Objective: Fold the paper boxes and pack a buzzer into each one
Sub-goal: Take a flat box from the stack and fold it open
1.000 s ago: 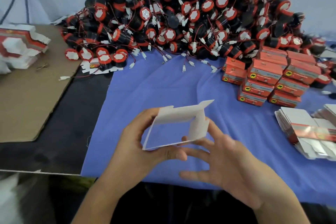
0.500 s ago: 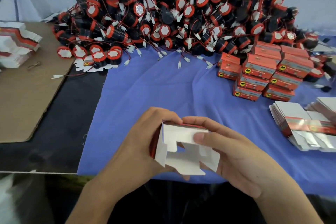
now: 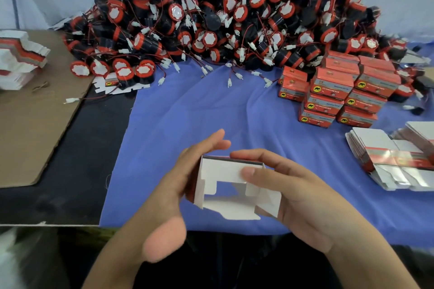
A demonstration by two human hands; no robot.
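Note:
Both of my hands hold a half-formed paper box [image 3: 231, 186] low over the blue cloth, its white inside and open end flaps facing me. My left hand [image 3: 173, 185] grips the box's left side, thumb toward me. My right hand [image 3: 303, 197] holds the right side, with the thumb pressing the top flap down and the fingers over the far edge. A big heap of black and red buzzers [image 3: 225, 14] with red wires and white plugs fills the back of the table.
Closed orange boxes [image 3: 338, 91] are stacked at the right, in front of the heap. Flat unfolded box blanks [image 3: 394, 159] lie at the far right, and another pile of blanks [image 3: 18, 58] sits on brown cardboard [image 3: 35, 124] at the left. The blue cloth [image 3: 199, 110] covers the middle.
The flat blank has been opened into a box shape. My hands have closed in around it, and the end flaps are being folded inward. The view has shifted slightly.

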